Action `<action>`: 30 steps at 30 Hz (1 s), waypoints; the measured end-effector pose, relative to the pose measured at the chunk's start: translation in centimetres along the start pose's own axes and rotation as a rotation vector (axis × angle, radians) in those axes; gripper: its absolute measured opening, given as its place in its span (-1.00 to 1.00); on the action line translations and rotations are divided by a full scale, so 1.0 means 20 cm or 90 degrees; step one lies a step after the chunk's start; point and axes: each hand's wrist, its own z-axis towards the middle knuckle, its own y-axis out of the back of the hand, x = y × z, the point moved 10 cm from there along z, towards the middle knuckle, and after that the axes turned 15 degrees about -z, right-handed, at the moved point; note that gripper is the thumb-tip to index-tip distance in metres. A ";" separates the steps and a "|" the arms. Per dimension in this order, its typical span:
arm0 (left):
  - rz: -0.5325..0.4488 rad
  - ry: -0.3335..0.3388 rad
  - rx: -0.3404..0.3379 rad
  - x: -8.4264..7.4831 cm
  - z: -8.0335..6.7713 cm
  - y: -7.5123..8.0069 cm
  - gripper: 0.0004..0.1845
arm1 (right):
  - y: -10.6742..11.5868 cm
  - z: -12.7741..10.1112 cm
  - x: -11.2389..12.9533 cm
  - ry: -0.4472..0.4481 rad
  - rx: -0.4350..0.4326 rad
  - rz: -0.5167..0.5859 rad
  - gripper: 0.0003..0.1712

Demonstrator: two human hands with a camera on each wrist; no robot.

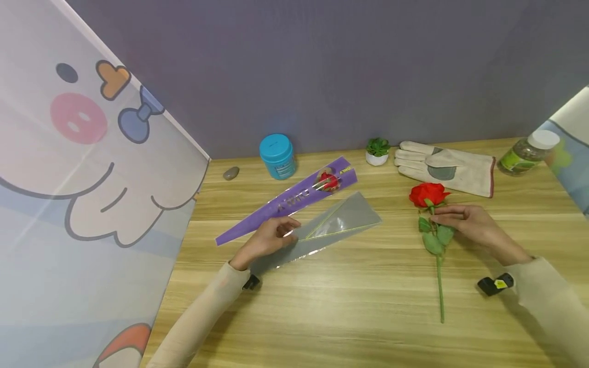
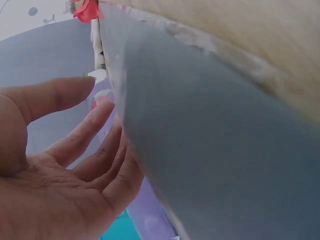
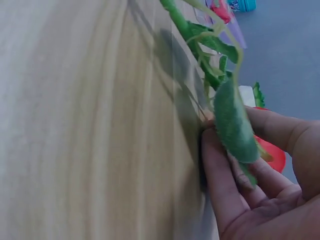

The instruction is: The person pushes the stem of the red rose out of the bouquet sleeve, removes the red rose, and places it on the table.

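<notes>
Rose (image 1: 432, 244) lies on the wooden table (image 1: 368, 312), bloom (image 1: 429, 195) away from the person, outside both sleeves. The right hand (image 1: 476, 227) pinches it narrowly just under the bloom. The left hand (image 1: 271, 237) is empty, thumb and fingers loosely apart over the clear sleeve (image 1: 347, 212); whether they touch the plastic I cannot tell. Beyond that lies a purple sleeve (image 1: 287, 201). Work looks early: the rose is in grasp, but both sleeves lie flat and any covering is undone. Farther back stand or lie 5 things: stone (image 1: 231, 173), blue tub (image 1: 277, 156), potted plant (image 1: 377, 151), glove (image 1: 471, 174) and white-lidded jar (image 1: 520, 158).
</notes>
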 end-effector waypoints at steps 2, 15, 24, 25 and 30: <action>-0.004 -0.003 0.001 0.00 0.00 0.00 -0.66 | 0.02 -0.01 0.00 -0.002 -0.014 -0.026 -0.28; -0.012 -0.009 -0.011 -0.02 -0.01 0.06 -0.69 | 0.14 -0.06 0.03 0.077 -0.012 0.150 -0.74; -0.006 -0.001 -0.047 -0.04 -0.02 0.14 -0.66 | 0.22 -0.08 0.13 0.047 -0.026 0.057 -0.57; -0.004 0.004 -0.055 -0.03 -0.02 0.16 -0.66 | 0.22 -0.08 0.16 0.047 -0.025 0.051 -0.52; -0.019 -0.001 -0.077 -0.04 -0.02 0.21 -0.65 | 0.18 -0.07 0.30 0.071 -0.018 0.064 -0.47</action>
